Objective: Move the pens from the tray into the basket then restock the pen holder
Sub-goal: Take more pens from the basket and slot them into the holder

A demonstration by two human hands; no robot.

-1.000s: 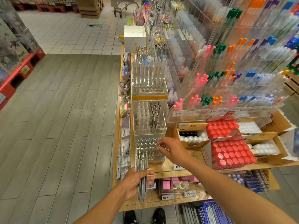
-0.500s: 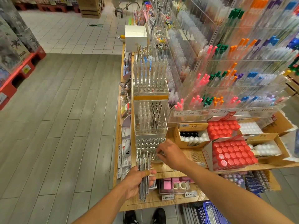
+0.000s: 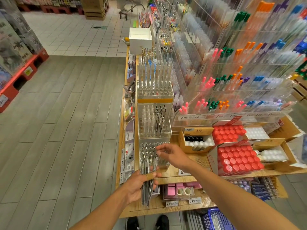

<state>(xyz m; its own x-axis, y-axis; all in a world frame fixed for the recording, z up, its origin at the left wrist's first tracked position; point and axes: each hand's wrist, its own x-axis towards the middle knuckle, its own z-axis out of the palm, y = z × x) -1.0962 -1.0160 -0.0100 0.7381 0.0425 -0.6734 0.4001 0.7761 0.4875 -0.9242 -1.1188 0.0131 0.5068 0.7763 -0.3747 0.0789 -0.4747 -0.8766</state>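
We see a wooden shelf (image 3: pixel 191 174) as our landmark. On it to the right sit two trays of red caps (image 3: pixel 239 159), and behind them cardboard boxes of white bottles (image 3: pixel 198 143). Above the shelf rises a clear rack of coloured markers (image 3: pixel 232 83). Below the shelf's edge we find pink boxes (image 3: pixel 171 190) and tape rolls (image 3: pixel 183 191), with price tags (image 3: pixel 195 200) in front. Far beyond the shelf stands a white box (image 3: pixel 140 39). Left of it stretches grey plank floor (image 3: pixel 58 122).

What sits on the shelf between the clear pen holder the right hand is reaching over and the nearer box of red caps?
In the head view, between the pen holder and the red-capped box stands an open cardboard box of black and white caps; nearer, bare wooden shelf.
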